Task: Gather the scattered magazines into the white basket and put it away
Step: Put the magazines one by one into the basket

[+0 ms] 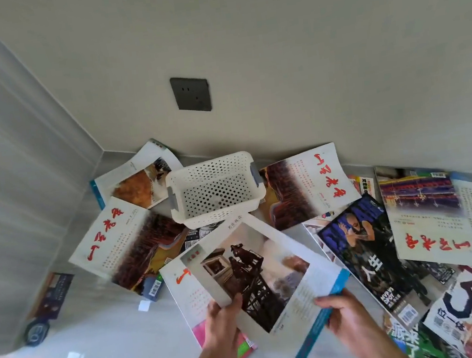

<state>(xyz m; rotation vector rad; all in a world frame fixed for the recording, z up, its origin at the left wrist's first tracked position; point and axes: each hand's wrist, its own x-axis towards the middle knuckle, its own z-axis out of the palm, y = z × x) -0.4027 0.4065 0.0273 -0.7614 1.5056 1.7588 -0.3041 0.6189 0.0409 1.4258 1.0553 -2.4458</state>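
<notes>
Both hands had the same magazine point(266, 271), left hand point(222, 320) pinching its near corner, right hand point(344, 313) gripping the blue spine edge. White basket point(213, 189) sat empty straight ahead past the hands, long axis running left-right, about equally near both. More magazines lay scattered across the pale surface point(114, 339), grey wall behind

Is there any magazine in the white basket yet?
No. The white basket shows only its bare perforated bottom, while both hands, left hand and right hand, hold a magazine in front of it.
</notes>
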